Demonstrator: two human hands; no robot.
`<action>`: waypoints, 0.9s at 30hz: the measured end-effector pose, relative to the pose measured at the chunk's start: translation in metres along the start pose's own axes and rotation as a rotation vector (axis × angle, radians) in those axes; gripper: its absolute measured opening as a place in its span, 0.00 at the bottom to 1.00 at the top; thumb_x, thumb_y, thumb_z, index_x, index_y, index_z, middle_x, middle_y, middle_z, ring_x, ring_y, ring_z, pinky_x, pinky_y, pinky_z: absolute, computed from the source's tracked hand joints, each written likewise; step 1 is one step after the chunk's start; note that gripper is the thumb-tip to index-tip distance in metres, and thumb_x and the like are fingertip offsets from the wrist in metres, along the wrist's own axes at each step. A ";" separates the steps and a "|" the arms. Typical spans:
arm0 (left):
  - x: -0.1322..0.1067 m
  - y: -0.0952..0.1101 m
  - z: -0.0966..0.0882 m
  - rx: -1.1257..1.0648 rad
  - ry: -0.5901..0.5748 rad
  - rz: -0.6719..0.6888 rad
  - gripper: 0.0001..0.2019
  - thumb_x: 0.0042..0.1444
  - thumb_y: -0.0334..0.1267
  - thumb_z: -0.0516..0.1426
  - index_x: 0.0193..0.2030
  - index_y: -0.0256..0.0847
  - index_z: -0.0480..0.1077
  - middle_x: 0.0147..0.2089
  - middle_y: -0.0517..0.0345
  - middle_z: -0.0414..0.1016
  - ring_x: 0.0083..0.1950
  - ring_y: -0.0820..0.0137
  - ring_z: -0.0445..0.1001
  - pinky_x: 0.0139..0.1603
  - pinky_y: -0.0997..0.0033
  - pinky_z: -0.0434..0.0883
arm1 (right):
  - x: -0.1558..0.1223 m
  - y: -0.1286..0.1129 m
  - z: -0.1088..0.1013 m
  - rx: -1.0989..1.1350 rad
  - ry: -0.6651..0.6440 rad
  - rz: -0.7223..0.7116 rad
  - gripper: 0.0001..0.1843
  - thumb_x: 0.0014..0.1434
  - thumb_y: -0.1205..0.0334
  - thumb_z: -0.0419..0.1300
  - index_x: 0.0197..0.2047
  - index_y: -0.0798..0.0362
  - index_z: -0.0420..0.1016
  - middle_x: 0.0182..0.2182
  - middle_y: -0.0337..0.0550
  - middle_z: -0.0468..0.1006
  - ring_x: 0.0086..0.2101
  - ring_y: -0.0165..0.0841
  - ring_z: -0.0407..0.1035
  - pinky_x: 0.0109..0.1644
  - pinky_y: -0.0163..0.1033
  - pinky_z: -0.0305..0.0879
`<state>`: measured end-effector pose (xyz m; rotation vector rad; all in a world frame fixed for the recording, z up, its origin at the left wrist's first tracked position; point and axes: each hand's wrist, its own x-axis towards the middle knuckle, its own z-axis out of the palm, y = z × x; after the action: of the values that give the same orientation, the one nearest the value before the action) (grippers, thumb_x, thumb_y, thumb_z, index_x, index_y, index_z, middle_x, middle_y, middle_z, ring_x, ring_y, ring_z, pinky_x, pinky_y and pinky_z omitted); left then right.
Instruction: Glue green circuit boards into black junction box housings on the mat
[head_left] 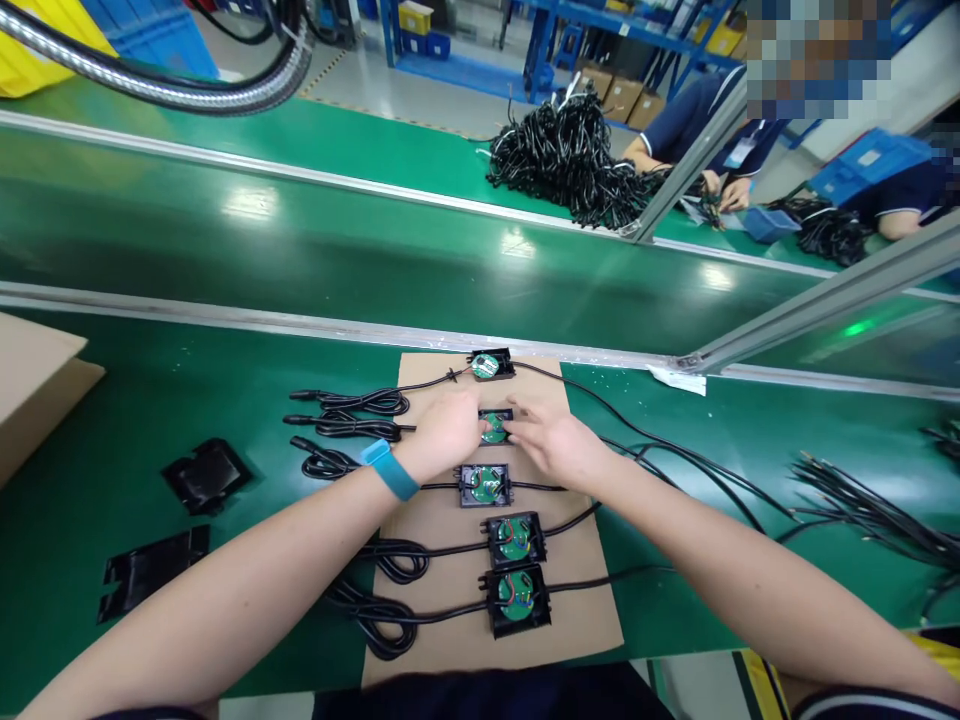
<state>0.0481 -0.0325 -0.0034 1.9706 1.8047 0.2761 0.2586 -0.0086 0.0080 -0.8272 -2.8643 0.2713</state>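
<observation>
My left hand (452, 432), with a teal band at the wrist, is curled at the left side of a small green round circuit board (495, 428) in a black plastic housing, its thumb on the board's edge. From the right, my right hand (553, 437) reaches over the same housing with fingers apart, fingertips touching the board's right side. Behind it lies another black housing (502, 362) with its board tilted up on top. Nearer to me are more open housings, one (484, 486) just below my hands and two (514, 540) closer, each with a board and cables.
Cardboard (442, 640) lies under the housings. Coiled black cables (352, 402) sit left, loose black covers (206, 475) farther left, stripped cable ends (862, 500) right. A metal rail (337, 328) bounds the bench. Beyond it, people work beside a cable heap (566, 160).
</observation>
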 end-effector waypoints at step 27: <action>-0.032 -0.031 -0.030 -0.182 -0.077 0.131 0.07 0.63 0.36 0.55 0.38 0.41 0.74 0.35 0.57 0.79 0.36 0.68 0.74 0.42 0.68 0.68 | 0.012 -0.011 0.008 0.165 -0.059 0.101 0.17 0.63 0.65 0.64 0.54 0.61 0.74 0.48 0.55 0.78 0.48 0.44 0.65 0.55 0.50 0.63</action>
<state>0.0032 -0.0565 0.0140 1.9455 1.5481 0.3864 0.2416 -0.0125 0.0034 -0.9473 -2.8091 0.5452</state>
